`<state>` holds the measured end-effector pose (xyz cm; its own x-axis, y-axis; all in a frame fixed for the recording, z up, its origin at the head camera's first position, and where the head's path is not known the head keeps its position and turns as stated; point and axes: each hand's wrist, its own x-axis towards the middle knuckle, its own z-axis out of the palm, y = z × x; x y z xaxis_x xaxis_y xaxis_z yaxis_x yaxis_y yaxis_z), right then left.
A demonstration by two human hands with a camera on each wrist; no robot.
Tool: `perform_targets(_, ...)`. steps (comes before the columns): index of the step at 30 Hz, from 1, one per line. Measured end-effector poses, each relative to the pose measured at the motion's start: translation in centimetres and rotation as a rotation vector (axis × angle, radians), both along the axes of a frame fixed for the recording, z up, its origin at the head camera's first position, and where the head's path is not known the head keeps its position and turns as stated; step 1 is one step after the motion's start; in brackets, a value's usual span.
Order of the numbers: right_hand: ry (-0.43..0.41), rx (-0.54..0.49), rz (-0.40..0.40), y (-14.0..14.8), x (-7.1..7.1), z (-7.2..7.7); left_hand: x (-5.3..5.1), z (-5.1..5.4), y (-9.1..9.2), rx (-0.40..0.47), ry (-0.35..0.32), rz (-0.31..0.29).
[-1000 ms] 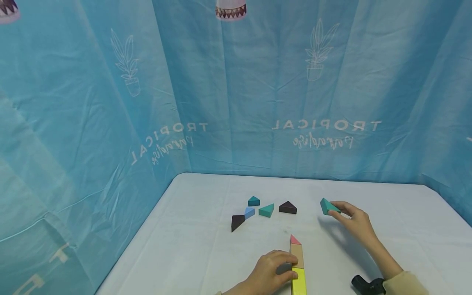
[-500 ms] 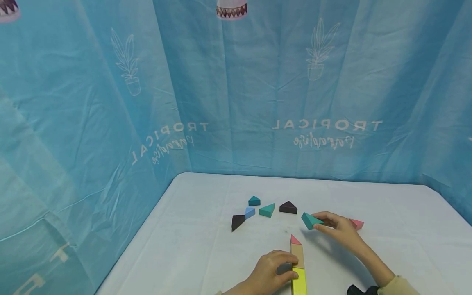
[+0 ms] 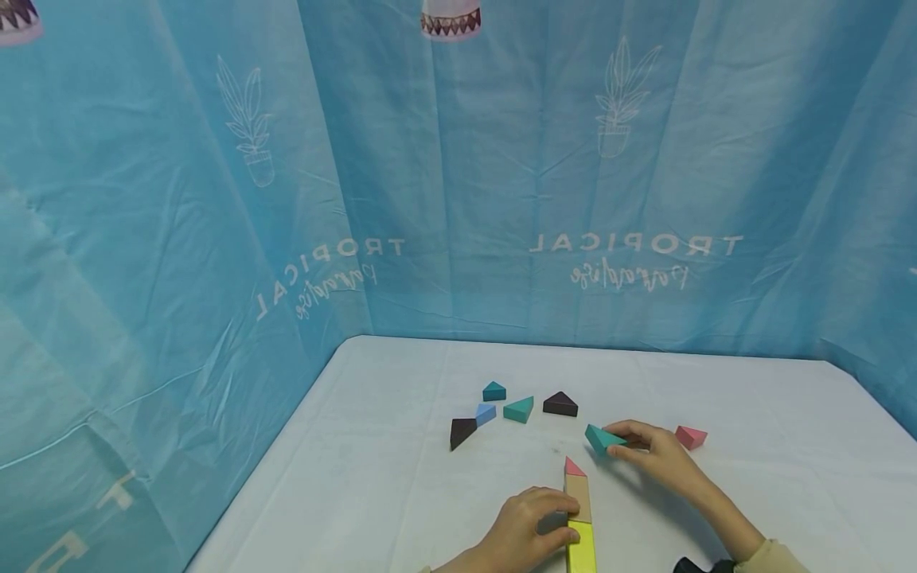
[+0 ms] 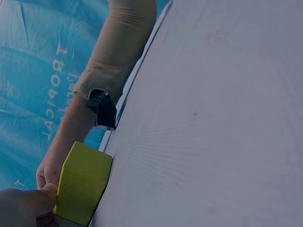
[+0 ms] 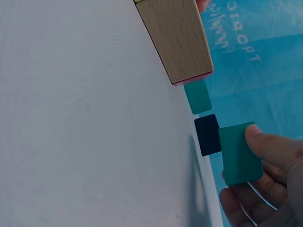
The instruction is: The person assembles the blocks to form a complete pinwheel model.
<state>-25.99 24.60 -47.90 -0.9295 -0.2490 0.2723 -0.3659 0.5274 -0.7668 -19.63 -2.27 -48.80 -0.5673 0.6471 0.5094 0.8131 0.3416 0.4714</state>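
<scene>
In the head view my right hand (image 3: 655, 455) pinches a teal triangular block (image 3: 602, 439) between thumb and fingers, raised a little off the table. My left hand (image 3: 523, 525) touches the left side of a row of blocks. Its thumb is at the yellow block (image 3: 581, 549) and a finger at the wood-coloured block (image 3: 577, 493). A small pink triangle (image 3: 573, 466) caps the far end of that row. The left wrist view shows the thumb against the yellow block (image 4: 84, 184). In the right wrist view the held teal block (image 5: 240, 153) shows a flat rectangular side.
Beyond the row lie a black triangle (image 3: 560, 404), a teal triangle (image 3: 519, 409), a darker teal one (image 3: 493, 391), a blue one (image 3: 485, 414) and another black one (image 3: 462, 433). A pink block (image 3: 691, 437) lies right of my right hand. Blue curtain (image 3: 494, 199) hangs behind the white table (image 3: 358, 477).
My right hand has carried the teal triangular block leftward and lower, toward the row's far end. The pink block at the right has come into sight. My left hand keeps its place.
</scene>
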Motion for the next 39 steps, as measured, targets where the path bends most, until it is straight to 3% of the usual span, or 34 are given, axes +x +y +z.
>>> perform_targets(11, -0.012, 0.049, 0.006, -0.07, -0.18, -0.24, -0.1, 0.07, 0.04, -0.021, -0.013, 0.006)
perform_targets(26, -0.004, 0.033, 0.091, -0.09, -0.27, -0.61, -0.09, -0.05, -0.03, -0.015, -0.021, -0.003)
perform_targets(39, -0.056, 0.047, 0.156, -0.84, -0.14, -0.54, -0.07, -0.18, -0.04, -0.004, -0.009, -0.007)
